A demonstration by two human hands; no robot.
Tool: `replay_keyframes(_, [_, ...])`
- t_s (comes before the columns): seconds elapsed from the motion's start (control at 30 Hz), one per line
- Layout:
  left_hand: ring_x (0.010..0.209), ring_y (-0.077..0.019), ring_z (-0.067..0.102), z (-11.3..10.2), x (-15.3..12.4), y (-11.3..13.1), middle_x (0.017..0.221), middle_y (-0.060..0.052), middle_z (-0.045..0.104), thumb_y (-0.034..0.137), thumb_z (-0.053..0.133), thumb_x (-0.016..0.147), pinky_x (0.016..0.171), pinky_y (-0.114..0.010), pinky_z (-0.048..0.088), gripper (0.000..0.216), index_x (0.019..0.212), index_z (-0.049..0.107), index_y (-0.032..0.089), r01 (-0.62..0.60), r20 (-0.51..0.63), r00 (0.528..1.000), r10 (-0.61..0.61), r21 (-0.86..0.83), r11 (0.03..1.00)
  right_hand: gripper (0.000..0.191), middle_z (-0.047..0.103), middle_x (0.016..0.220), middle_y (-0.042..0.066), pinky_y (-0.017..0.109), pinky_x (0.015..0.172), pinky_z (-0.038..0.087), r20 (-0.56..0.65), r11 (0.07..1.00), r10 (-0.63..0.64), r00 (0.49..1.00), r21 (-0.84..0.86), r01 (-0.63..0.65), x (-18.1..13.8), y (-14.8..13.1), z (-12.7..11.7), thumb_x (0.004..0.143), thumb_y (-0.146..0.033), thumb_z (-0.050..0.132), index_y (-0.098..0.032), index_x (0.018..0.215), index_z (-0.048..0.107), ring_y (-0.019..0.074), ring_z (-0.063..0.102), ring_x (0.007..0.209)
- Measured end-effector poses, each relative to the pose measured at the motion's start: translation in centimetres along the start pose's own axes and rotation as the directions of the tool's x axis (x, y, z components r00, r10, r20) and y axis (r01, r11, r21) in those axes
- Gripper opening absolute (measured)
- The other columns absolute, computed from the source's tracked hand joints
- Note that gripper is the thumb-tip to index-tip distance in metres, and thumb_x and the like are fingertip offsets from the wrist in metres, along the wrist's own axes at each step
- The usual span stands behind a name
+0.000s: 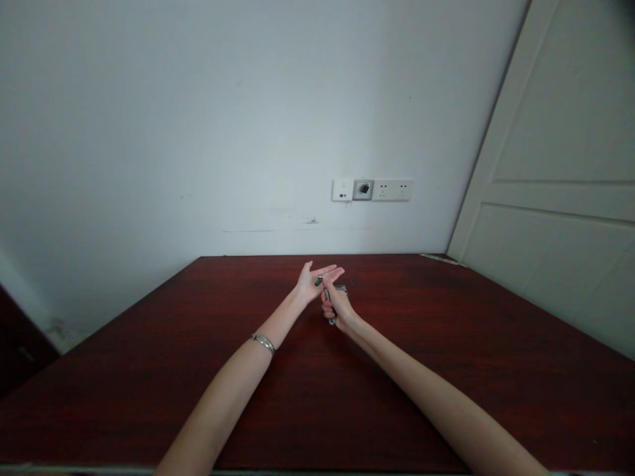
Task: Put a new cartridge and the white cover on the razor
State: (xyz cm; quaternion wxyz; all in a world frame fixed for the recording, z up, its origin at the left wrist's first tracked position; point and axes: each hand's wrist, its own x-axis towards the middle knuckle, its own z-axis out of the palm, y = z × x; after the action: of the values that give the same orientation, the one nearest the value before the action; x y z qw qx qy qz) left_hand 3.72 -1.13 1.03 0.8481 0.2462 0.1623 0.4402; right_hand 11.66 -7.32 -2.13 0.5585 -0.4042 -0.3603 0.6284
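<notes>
Two-handed positioning seems in hand: your right hand (338, 305) grips a partly hidden object (342, 289), your left hand (308, 284) spreads unclenched behind a small green piece (318, 281), probably needing steadiness next.

No readable lettering, number or brand anywhere here! The wall plate (342, 186) is too small and soft to read, and so is that little green piece (318, 281).

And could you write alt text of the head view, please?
A person's left grip is open, palm up, a small green thing at the palm; the right grip is closed around a partly hidden thing, above a dark red table.
</notes>
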Motion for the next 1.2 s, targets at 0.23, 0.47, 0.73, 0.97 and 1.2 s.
replay_keyframes(0.23, [0.108,-0.0321,0.054,-1.1,0.8,0.4,0.119,-0.032,0.049,0.045,0.017,0.087,0.083,-0.037,0.049,0.071,0.13,0.029,-0.009,-0.014,-0.05,0.999,0.015,0.02,1.0,0.049,0.025,0.035,-0.01,0.014,0.029,0.013,0.015,0.999,-0.038,0.999,0.017,0.038,-0.1,-0.3,0.0,0.07,-0.06,0.056,-0.017,0.051,0.04,0.0015,0.02,0.03])
replay_keyframes(0.47, [0.107,-0.0291,0.055,-4.2,2.0,1.5,0.109,-0.027,0.058,0.049,0.022,0.086,0.079,-0.034,0.05,0.069,0.126,0.038,-0.005,-0.059,-0.206,0.974,0.094,0.167,0.984,0.049,0.025,0.035,-0.01,0.016,0.029,0.013,-0.004,0.992,-0.11,0.994,0.054,0.11,0.6,-1.2,-1.0,0.07,-0.061,0.054,-0.018,0.052,0.041,0.0021,0.02,0.03])
replay_keyframes(0.73, [0.092,-0.0259,0.062,-7.7,2.4,2.3,0.102,-0.025,0.062,0.047,0.025,0.087,0.078,-0.033,0.049,0.061,0.115,0.051,-0.001,-0.134,-0.304,0.923,0.234,0.316,0.939,0.05,0.024,0.036,-0.009,0.016,0.03,0.014,-0.016,0.989,-0.121,0.992,0.086,0.122,1.1,-1.4,-1.6,0.07,-0.063,0.052,-0.017,0.052,0.043,0.0023,0.02,0.031])
replay_keyframes(0.97, [0.082,-0.0222,0.064,-8.5,2.3,2.7,0.088,-0.02,0.066,0.045,0.034,0.087,0.075,-0.029,0.049,0.051,0.105,0.058,0.004,-0.162,-0.366,0.874,0.321,0.403,0.901,0.05,0.025,0.035,-0.009,0.017,0.031,0.014,0.016,0.983,-0.145,0.989,0.118,0.143,1.2,-1.4,-1.8,0.07,-0.064,0.052,-0.017,0.053,0.044,0.0027,0.019,0.031])
replay_keyframes(1.2, [0.08,-0.0199,0.064,-8.5,2.4,2.7,0.088,-0.016,0.067,0.046,0.032,0.087,0.075,-0.028,0.048,0.048,0.104,0.058,0.01,-0.144,-0.371,0.874,0.315,0.421,0.895,0.05,0.025,0.036,-0.009,0.017,0.031,0.015,0.044,0.982,-0.161,0.986,0.109,0.155,1.5,-1.2,-1.9,0.069,-0.065,0.052,-0.018,0.054,0.045,0.003,0.02,0.031])
